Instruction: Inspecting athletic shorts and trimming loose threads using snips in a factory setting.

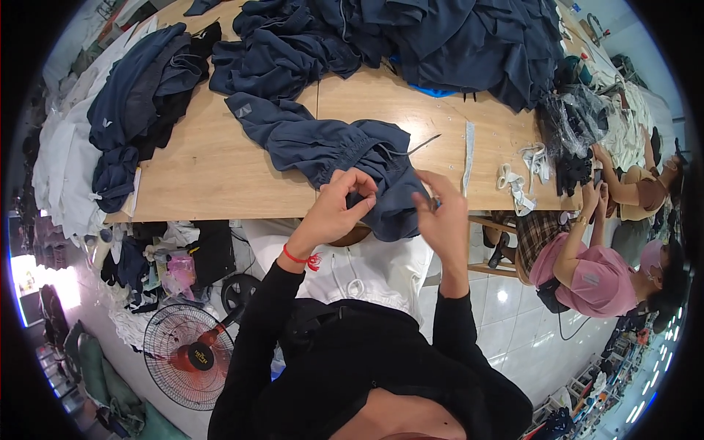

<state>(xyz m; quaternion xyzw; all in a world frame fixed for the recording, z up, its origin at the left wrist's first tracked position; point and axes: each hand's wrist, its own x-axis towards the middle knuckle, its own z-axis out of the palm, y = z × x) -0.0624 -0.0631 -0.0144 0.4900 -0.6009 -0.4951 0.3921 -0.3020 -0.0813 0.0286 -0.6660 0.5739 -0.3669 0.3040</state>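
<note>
navy garment (pixel 308 143) on tbl (pixel 198 176), lower end over nr edge — l hand (pixel 339 205) right by it, fingers curled, can't tell if gripping. r hand (pixel 442 220) opp. side — half-open, thumb & fingers apart.

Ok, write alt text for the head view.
A person's left hand and right hand are over navy drawstring bottoms on a wooden table. A heap of navy garments lies beyond; a co-worker in a pink top sits at right.
</note>
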